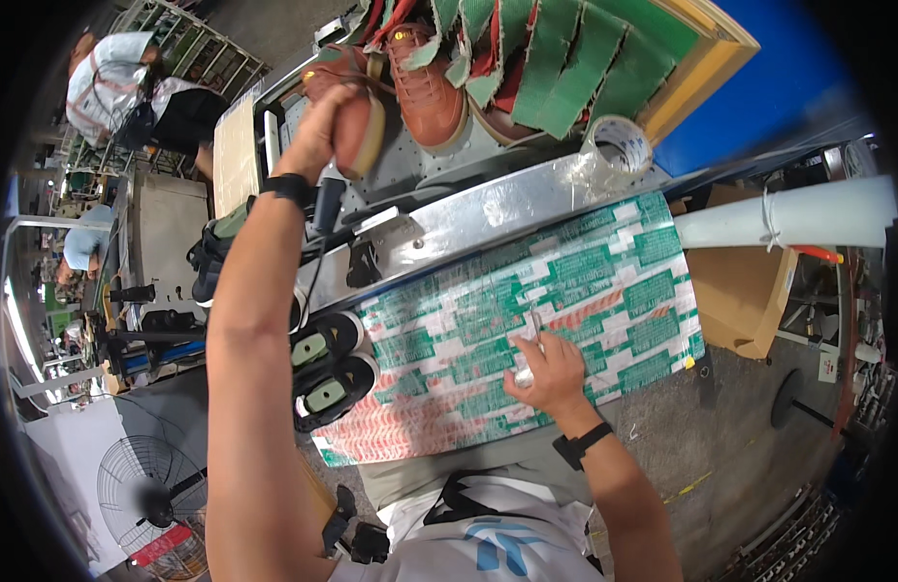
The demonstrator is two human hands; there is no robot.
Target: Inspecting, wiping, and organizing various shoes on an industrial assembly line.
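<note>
My left hand [319, 134] is stretched out over the metal ledge, its fingers closed on a reddish-brown shoe [360, 136] with a pale sole. Beside that shoe stands another reddish-brown lace-up shoe [426, 92], partly under strips of green and red material [565, 63]. Close to my body, my right hand [549, 376] is closed round a small silver metal tool [533, 328] just above the work board. Its exact kind is hard to make out. Green-and-white printed tape, with some red, covers the board [449, 320].
Two dark shoes with pale green insoles [323, 341] stand left of the board. A clear tape roll [621, 145] sits on the metal ledge [468, 209]. At right are a white plastic roll [808, 215] and a cardboard box [740, 296]; a fan [150, 504] stands lower left. People work at far left.
</note>
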